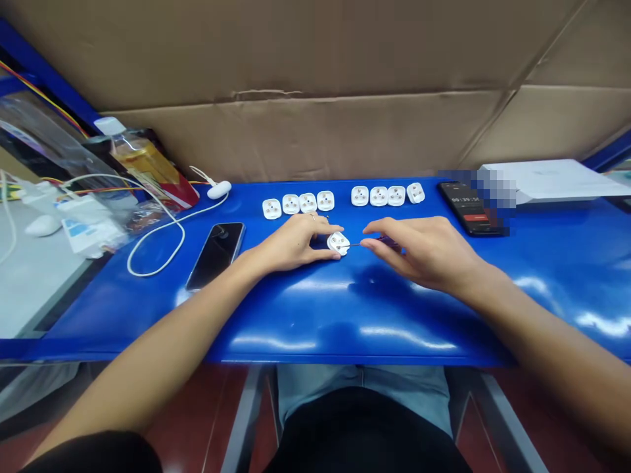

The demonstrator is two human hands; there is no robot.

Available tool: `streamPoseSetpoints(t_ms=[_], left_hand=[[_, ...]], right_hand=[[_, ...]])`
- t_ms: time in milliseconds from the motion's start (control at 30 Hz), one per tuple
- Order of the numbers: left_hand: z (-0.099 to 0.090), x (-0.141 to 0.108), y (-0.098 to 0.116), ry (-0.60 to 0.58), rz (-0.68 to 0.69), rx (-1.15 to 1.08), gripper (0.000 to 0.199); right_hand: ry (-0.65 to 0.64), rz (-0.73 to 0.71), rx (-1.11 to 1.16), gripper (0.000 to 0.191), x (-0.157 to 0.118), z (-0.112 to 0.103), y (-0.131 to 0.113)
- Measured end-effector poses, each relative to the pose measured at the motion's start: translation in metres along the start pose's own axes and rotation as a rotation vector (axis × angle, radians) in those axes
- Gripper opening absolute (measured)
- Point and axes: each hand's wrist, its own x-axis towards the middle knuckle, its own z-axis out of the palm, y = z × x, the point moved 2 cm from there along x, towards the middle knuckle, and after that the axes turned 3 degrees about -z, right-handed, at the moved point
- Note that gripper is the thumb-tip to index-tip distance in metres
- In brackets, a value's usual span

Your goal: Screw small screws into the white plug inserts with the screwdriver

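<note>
On the blue table, my left hand (300, 243) holds a small white plastic part (338, 243) between thumb and fingers. My right hand (424, 249) is closed around a thin screwdriver (353, 245), whose handle is mostly hidden by the fingers. Its shaft points left, with the tip at the face of the white part. Behind my hands stand several similar white parts in a row, a left group (307, 202) and a right group (378, 196), with small metal pieces inside them.
A dark phone (217, 255) lies left of my hands, beside a white cable (183, 230). At the right are a phone showing a timer (468, 209) and a white box (552, 179). A bottle (133, 154) stands back left, before a cardboard wall (320, 131).
</note>
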Motion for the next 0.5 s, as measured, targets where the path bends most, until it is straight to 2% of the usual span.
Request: streamPoseSetpoints(t_ms=[200,367,433,500], left_hand=[[-0.0019,-0.0004,0.0023,-0.008,0.003,-0.005,0.043],[-0.0052,-0.0002,-0.0001,-0.015,-0.021,-0.052,0.044],[-0.0053,-0.0003,-0.0012,-0.011,-0.025,-0.058,0.045],[-0.0047,-0.0003,-0.0015,-0.01,-0.02,-0.056,0.046]], right_hand=[[-0.073,0.019,0.134,0.018,0.0033,-0.0017,0.0007],[-0.154,-0.069,0.176,0.028,0.0047,-0.0026,-0.0023],[-0.147,-0.025,0.149,0.024,0.0048,-0.0031,-0.0024],[-0.148,0.081,0.113,0.03,0.0046,-0.0032,-0.0008]])
